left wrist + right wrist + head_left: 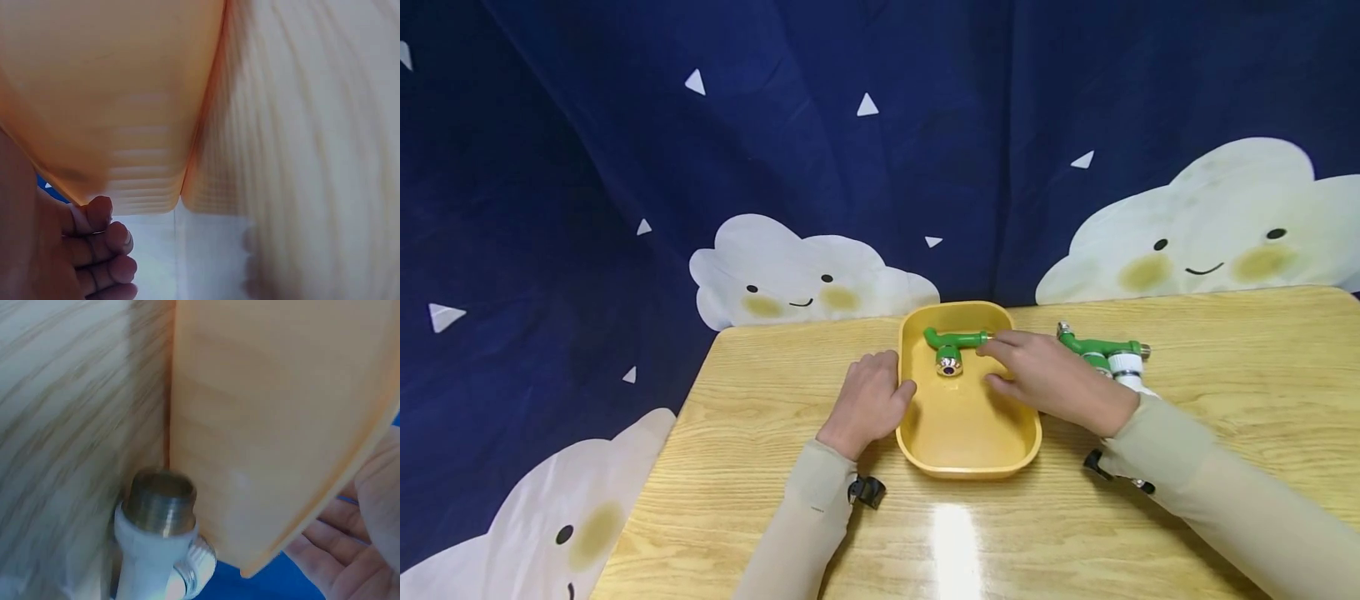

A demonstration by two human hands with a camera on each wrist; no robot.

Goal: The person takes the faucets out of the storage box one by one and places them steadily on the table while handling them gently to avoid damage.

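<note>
A yellow plastic basin (967, 472) stands on the wooden table. My left hand (867, 402) holds its left rim, the thumb over the edge and the fingers (122, 269) curled down outside the wall. Inside the basin, toward its far end, lies a green faucet (955, 340) with a shiny knob. My right hand (1048, 379) reaches over the right rim, fingers loosely extended, thumb apart from them. Its fingertips are right by the faucet's threaded end, with nothing visible between them. The right wrist view shows that hand's fingers past the rim, partly hidden by the basin wall.
Just right of the basin, another green faucet (1101, 345) lies beside a white faucet (1126, 365), both partly behind my right hand. The white one's threaded brass end (161, 501) is close to the basin's outer wall. A dark blue curtain (850, 167) with clouds hangs behind the table.
</note>
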